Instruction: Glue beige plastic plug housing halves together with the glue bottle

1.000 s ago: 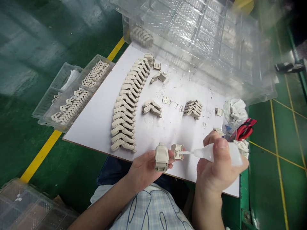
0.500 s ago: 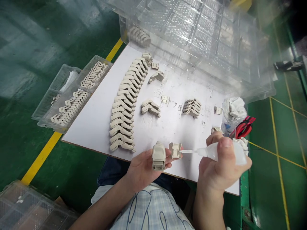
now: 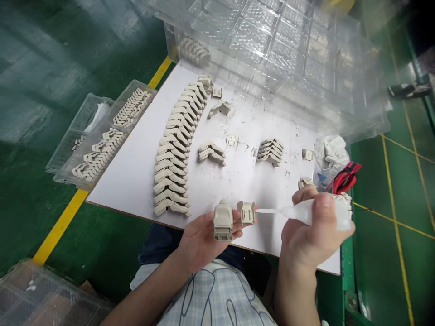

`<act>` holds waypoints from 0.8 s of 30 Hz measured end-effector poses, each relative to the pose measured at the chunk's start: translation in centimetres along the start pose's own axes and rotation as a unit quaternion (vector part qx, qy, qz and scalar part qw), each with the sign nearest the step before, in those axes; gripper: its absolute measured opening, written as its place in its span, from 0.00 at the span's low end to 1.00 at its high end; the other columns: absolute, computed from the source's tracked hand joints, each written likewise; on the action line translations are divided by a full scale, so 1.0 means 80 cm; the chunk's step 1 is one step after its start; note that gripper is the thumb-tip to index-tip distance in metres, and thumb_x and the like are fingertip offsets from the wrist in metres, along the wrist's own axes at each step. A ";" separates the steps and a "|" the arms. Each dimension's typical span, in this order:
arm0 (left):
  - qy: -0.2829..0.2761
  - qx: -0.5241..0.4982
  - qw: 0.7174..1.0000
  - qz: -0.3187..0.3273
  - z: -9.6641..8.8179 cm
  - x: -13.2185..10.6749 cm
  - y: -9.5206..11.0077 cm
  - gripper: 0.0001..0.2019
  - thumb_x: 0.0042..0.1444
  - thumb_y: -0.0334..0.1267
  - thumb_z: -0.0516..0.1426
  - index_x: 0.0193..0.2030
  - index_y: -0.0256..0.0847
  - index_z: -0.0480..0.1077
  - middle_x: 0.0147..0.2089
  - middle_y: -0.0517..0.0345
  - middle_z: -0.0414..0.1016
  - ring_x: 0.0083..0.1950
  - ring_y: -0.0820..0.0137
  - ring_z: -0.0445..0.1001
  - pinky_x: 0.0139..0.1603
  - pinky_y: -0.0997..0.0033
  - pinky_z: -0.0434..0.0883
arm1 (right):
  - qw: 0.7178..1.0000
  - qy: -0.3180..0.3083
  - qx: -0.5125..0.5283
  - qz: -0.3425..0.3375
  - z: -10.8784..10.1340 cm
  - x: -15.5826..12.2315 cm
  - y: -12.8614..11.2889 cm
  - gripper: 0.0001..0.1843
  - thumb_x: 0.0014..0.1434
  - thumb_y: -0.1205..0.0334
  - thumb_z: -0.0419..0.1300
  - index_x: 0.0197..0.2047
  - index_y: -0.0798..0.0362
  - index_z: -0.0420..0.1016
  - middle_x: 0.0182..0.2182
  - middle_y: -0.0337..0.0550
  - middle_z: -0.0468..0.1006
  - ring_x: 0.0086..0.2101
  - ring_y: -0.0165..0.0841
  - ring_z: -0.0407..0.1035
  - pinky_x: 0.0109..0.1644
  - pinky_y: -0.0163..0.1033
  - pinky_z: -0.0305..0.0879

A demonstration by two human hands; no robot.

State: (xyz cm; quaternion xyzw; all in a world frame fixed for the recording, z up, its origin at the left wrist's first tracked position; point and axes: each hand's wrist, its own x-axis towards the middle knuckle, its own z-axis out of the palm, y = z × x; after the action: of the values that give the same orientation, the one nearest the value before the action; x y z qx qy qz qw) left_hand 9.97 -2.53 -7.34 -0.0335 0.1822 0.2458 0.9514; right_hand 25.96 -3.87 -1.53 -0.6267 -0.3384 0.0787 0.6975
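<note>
Near the front edge of the board, my left hand (image 3: 200, 240) is closed around two beige plastic pieces. One is a rounded, seat-shaped part (image 3: 223, 222); beside it, on the fingertips, is a slotted bracket (image 3: 247, 213) with its slots facing up. My right hand (image 3: 314, 235) grips a translucent white squeeze bottle (image 3: 301, 212), thumb on its side. The bottle's long thin nozzle points left, its tip just at the bracket's right edge; I cannot tell whether they touch. Any liquid is too small to see.
A long curved row of beige pieces (image 3: 173, 149) lines the left of the white board (image 3: 136, 181). Smaller stacks (image 3: 271, 151) lie mid-board. Clear compartment trays (image 3: 258, 50) rise behind. Red-handled pliers (image 3: 345, 179) and crumpled white cloth (image 3: 333, 151) sit right; parts boxes (image 3: 102, 154) sit left.
The nozzle tip has drawn back slightly to the right, from over the bracket to its edge. The bracket has tilted a little. Both hands keep their holds.
</note>
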 end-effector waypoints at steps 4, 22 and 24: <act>0.006 -0.002 1.000 0.006 0.001 -0.002 0.001 0.16 0.50 0.48 0.67 0.38 0.37 0.84 0.48 0.45 0.82 0.59 0.49 0.73 0.49 0.67 0.64 | 0.989 0.039 0.069 0.126 -0.016 0.016 0.021 0.29 0.57 0.37 0.63 0.23 0.50 0.60 0.20 0.31 0.56 0.25 0.28 0.58 0.27 0.35 0.53; 0.185 -0.126 0.973 -0.048 0.029 0.001 -0.026 0.15 0.67 0.45 0.55 0.42 0.39 0.81 0.55 0.49 0.80 0.70 0.53 0.66 0.53 0.65 0.68 | 0.904 0.198 -0.371 -0.073 -0.126 0.036 0.043 0.22 0.52 0.51 0.71 0.45 0.53 0.75 0.31 0.37 0.71 0.29 0.31 0.65 0.34 0.38 0.62; 0.211 -0.137 0.966 -0.063 0.037 0.004 -0.027 0.18 0.70 0.44 0.51 0.42 0.38 0.80 0.53 0.48 0.81 0.67 0.54 0.69 0.50 0.66 0.69 | 0.879 0.200 -0.427 -0.071 -0.155 0.053 0.043 0.21 0.52 0.49 0.71 0.42 0.54 0.76 0.28 0.36 0.70 0.27 0.31 0.63 0.33 0.39 0.60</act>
State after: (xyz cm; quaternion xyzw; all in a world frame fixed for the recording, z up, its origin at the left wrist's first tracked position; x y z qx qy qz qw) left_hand 12.25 -3.83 -4.78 -0.2258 0.3413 0.1951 0.8913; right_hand 37.31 -11.07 -2.99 -0.8405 -0.2360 -0.2507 0.4184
